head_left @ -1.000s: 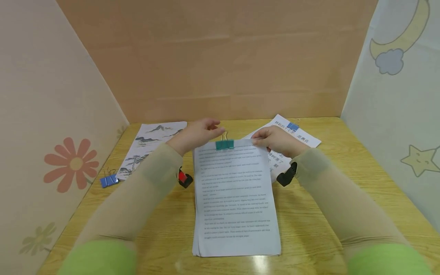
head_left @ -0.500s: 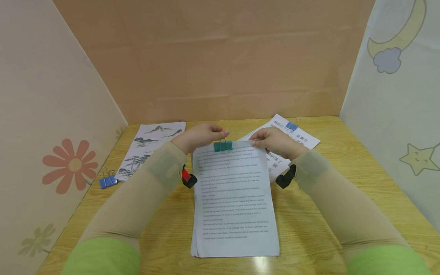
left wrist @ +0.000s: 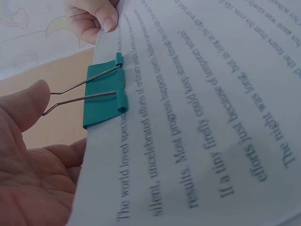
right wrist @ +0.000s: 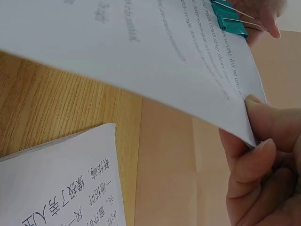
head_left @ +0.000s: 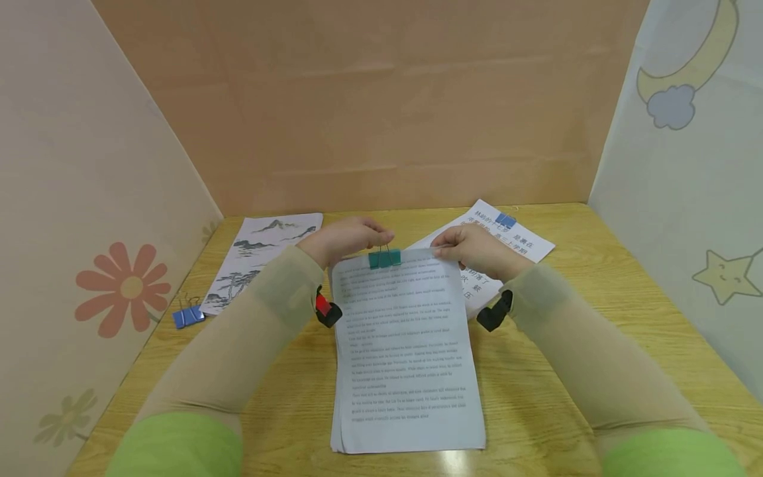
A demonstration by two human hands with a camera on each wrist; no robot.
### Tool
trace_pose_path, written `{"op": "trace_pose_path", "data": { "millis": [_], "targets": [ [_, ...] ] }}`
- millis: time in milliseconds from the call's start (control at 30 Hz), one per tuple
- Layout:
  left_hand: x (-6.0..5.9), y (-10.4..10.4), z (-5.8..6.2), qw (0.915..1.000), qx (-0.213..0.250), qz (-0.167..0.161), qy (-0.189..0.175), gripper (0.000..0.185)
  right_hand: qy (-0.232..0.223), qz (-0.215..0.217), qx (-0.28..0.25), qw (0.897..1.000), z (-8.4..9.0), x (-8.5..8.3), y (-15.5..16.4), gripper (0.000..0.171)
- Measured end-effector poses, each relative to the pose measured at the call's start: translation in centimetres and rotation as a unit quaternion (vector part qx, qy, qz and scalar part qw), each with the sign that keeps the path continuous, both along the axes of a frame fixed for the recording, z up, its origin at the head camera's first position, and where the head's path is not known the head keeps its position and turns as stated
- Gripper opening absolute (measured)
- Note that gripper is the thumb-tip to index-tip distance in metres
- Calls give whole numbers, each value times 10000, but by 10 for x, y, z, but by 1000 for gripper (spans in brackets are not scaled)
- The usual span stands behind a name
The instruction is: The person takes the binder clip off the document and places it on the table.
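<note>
A stack of printed sheets (head_left: 405,358) is held up by its top edge in front of me, its lower end reaching toward the table's near side. A teal binder clip (head_left: 384,259) bites the top edge left of the middle. My left hand (head_left: 348,238) is at this clip; in the left wrist view its thumb (left wrist: 35,106) presses the tips of the front wire handle (left wrist: 84,89), with the fingers partly hidden behind the sheets. My right hand (head_left: 477,248) pinches the top right corner between thumb and fingers, as the right wrist view shows.
Sheets with ink landscape drawings (head_left: 256,248) lie at the back left, beside a loose blue binder clip (head_left: 189,316). At the back right are sheets with Chinese writing (head_left: 530,240), held by another blue binder clip (head_left: 506,220). Walls enclose the wooden table (head_left: 554,397).
My left thumb has come down onto the clip's wire handle, which stood free one second ago. The clip and the top of the stack have sunk slightly; my right hand keeps its pinch.
</note>
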State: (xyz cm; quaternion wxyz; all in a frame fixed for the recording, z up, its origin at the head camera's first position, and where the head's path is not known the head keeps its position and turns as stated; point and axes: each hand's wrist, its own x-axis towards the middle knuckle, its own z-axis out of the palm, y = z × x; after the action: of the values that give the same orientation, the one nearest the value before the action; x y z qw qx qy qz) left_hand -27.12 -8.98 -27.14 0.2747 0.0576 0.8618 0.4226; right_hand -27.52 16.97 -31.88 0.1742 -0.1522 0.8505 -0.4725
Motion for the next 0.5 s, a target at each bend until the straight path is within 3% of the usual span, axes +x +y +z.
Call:
{"op": "trace_pose_path", "data": {
  "millis": [167,500],
  "targets": [
    [1,1,-2,10000,53,-17,81,45,-20,31,-22,10000,-1,1,0,20],
    [2,5,-9,9980,-140,141,607,42,-61,2,-61,10000,-2,2,-1,20]
  ]
}}
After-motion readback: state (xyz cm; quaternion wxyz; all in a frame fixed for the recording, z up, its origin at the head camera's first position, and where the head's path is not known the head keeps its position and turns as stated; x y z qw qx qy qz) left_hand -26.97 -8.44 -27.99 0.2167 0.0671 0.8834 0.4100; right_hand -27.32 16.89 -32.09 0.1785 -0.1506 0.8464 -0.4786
